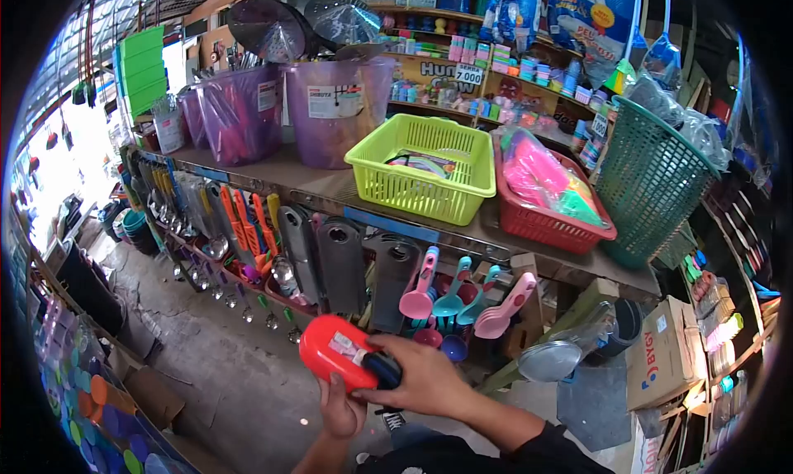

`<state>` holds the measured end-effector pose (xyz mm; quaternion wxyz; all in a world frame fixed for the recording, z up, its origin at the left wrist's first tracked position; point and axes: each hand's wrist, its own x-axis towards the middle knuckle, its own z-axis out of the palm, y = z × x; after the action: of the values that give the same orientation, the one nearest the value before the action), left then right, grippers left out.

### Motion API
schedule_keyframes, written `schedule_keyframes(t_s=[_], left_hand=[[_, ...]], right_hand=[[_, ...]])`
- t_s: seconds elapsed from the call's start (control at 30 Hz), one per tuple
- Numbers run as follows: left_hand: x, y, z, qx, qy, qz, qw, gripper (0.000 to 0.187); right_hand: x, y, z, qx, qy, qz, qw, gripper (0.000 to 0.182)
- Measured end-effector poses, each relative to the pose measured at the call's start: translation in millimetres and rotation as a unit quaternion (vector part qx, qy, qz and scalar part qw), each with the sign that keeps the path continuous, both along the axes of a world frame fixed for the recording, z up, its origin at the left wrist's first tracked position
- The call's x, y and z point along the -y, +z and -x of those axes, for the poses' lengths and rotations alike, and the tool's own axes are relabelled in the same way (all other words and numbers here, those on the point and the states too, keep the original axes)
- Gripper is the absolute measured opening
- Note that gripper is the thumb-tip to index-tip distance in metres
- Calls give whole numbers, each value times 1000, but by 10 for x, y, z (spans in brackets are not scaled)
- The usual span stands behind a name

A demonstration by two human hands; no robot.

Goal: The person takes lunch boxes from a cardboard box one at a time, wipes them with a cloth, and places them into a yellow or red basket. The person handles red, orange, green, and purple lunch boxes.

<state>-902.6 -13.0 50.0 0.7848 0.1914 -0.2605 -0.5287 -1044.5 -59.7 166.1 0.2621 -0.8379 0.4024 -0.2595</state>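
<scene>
A glossy red, rounded object (326, 347) with a white label and a black handle-like part (384, 370) is held low in front of me; its exact kind I cannot make out. My right hand (423, 377) is closed around the black part. From below, my left hand (339, 409) supports the red part, thumb and fingers against its edge. Beyond my hands, pink and teal plastic scoops (448, 305) hang from the shelf edge, along with dark flat-bladed utensils (339, 255).
On the shelf stand a lime green basket (421, 204), a red basket (557, 238) with wrapped pink goods, a tall green basket (652, 185) and purple buckets (334, 139). At right sits a cardboard box (667, 354). Stacked colorful containers (107, 416) line the lower left.
</scene>
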Motion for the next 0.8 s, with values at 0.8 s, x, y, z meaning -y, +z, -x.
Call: schedule_keyframes(t_s=[0.8], left_hand=[[2293,1812,-54,679,291,168,653,39]], right_hand=[[3404,2183,380,-391,-175,126,895,83]])
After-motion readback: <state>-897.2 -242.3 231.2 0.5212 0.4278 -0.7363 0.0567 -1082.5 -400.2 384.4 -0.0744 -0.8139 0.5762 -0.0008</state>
